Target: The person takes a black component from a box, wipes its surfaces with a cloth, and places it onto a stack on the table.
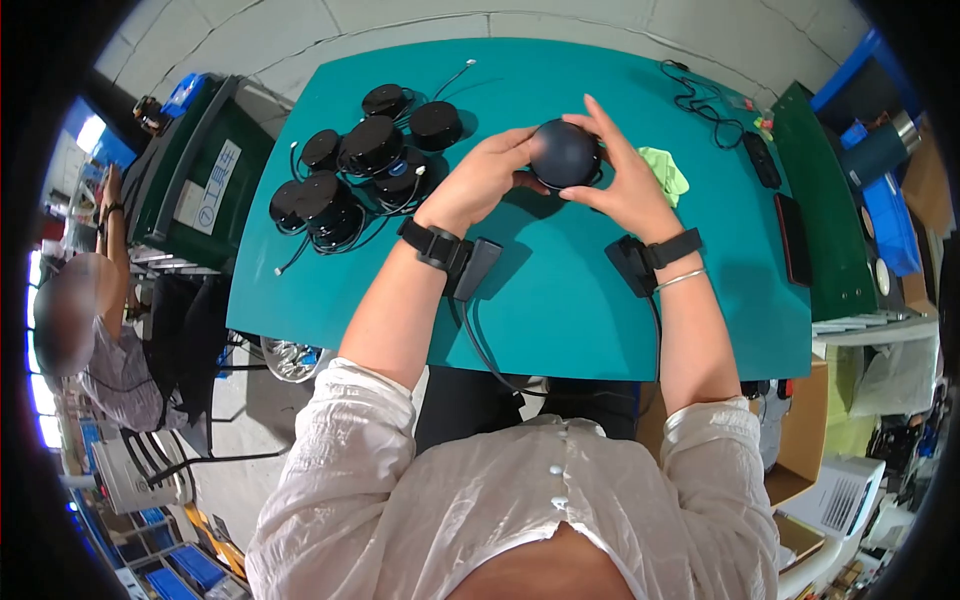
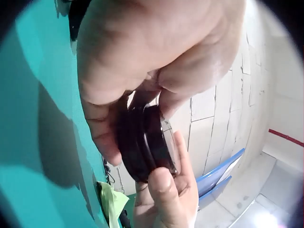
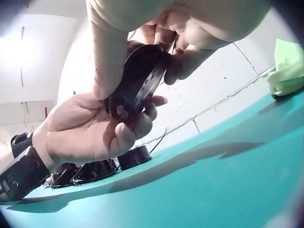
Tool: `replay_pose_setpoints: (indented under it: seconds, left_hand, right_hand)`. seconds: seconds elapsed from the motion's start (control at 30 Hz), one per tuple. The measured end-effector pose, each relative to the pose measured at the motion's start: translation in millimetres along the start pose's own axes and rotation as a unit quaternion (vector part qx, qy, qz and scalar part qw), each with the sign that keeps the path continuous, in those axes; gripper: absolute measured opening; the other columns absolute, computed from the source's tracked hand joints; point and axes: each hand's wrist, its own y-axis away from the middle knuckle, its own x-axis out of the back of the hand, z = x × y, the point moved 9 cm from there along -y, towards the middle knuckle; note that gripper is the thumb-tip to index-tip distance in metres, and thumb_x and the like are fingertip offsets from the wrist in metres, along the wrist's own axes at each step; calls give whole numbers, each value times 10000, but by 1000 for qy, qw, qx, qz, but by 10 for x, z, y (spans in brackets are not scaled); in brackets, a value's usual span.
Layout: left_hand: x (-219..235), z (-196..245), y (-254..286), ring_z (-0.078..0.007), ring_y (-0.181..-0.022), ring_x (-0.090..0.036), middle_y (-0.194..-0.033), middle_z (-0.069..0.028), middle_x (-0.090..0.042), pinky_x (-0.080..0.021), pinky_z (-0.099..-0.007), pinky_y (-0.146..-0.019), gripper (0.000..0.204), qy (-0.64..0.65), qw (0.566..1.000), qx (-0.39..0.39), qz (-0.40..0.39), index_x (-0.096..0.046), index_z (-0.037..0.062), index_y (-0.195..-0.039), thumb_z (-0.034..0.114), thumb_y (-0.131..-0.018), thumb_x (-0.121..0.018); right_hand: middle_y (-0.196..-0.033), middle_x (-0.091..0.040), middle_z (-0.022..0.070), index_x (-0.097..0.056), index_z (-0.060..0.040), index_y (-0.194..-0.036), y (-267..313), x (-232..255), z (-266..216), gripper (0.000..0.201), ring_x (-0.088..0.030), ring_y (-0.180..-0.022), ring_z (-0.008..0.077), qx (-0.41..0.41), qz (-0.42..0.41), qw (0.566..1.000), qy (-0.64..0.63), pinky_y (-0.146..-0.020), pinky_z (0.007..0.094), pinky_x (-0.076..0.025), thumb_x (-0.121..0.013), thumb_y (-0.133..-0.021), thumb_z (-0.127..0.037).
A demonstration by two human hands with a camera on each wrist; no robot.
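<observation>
Both hands hold a round black puck-shaped device (image 1: 566, 156) above the green table. My left hand (image 1: 482, 180) grips its left side, with fingers curled under the edge in the left wrist view. From the other side my right hand (image 1: 630, 185) grips it, thumb at the near rim and fingers at the far edge. The device (image 2: 145, 142) shows a grooved side and a smooth flat face in the left wrist view. Small slots mark the side of the device (image 3: 142, 85) in the right wrist view; part of it is hidden behind fingers.
Several similar black round devices (image 1: 372, 143) with cables lie at the table's left. A light green cloth (image 1: 663, 176) is just right of the right hand. Farther right are a black cable (image 1: 705, 105), a power strip (image 1: 761, 160) and a phone (image 1: 792, 240). Another person (image 1: 110, 340) is at far left.
</observation>
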Motion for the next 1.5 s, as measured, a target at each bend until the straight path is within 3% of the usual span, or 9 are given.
replay_pose_setpoints:
  seconds: [0.3, 0.47, 0.67, 0.93, 1.03, 1.1, 1.3, 1.4, 1.5]
  left_hand:
    - [477, 340, 166, -131, -784, -551, -984, -67, -658, -443, -277, -676, 366, -100, 982, -48, 153, -597, -53, -1197, 220, -999, -454]
    - [1235, 767, 0, -154, -870, -587, -1001, -89, -659, -470, -290, -787, 344, -253, 930, -105, 246, -590, -95, -1144, 189, -989, -473]
    - [1891, 606, -247, -168, -872, -559, -961, -82, -629, -444, -330, -786, 284, -392, 873, 93, 273, -610, -76, -1048, 162, -959, -484]
    - [2187, 415, -505, -167, -770, -519, -851, -71, -599, -429, -333, -705, 249, -529, 802, 125, 247, -621, -65, -944, 149, -923, -497]
    - [2226, 339, -644, -260, -754, -600, -829, -149, -643, -466, -390, -704, 256, -630, 743, 100, 203, -635, -70, -919, 132, -913, -477]
    - [2249, 330, -668, -465, -999, -602, -1111, -285, -620, -489, -476, -819, 299, -673, 702, 103, 210, -652, -50, -1031, 90, -840, -472]
    - [1761, 752, -390, -435, -1067, -581, -1168, -262, -604, -473, -466, -905, 308, -687, 659, 74, 298, -635, -25, -1114, 92, -890, -459]
    - [1095, 1122, -176, -393, -1073, -589, -1144, -241, -627, -465, -409, -931, 302, -604, 716, -172, 306, -623, -33, -1132, 138, -949, -454]
    - [292, 967, -146, -261, -1080, -606, -1131, -181, -652, -446, -328, -937, 364, -476, 842, -215, 137, -571, -34, -1224, 227, -982, -494]
  right_hand:
    - [-1421, -438, 119, -232, -126, -1503, 19, 30, 76, 872, -517, -1223, 269, -12, 21, 1000, 19, -1039, 423, -408, -739, -806, -261]
    - [-1393, -466, 120, -269, -115, -1489, 42, 93, 212, 791, -563, -1138, 232, -46, 42, 998, 3, -982, 394, -436, -708, -845, -254]
    - [-1330, -529, 107, -312, -108, -1470, 44, 80, 242, 717, -619, -999, 195, -52, 45, 998, -12, -897, 343, -470, -682, -868, -228]
    - [-1244, -598, 108, -335, -94, -1454, 58, 104, 273, 664, -660, -867, 173, -83, 42, 996, -16, -823, 319, -493, -652, -892, -252]
    - [-1223, -612, 114, -348, -86, -1445, 64, 99, 281, 645, -668, -859, 186, -80, 36, 996, -16, -801, 325, -501, -644, -897, -252]
    - [-1194, -629, 119, -355, -80, -1438, 66, 74, 327, 629, -674, -847, 195, -90, 28, 995, -24, -786, 325, -508, -637, -901, -248]
    - [-1135, -659, 118, -398, -63, -1406, 68, 123, 317, 580, -674, -848, 198, -65, 55, 996, -17, -791, 322, -513, -631, -906, -241]
    - [-1110, -670, 117, -431, -66, -1381, 50, 235, 315, 540, -674, -855, 194, -46, 99, 994, -32, -781, 321, -518, -627, -909, -241]
    - [-1001, -698, 114, -545, -59, -1271, 55, 481, 232, 409, -686, -833, 195, -48, 183, 978, -89, -731, 311, -532, -618, -908, -234]
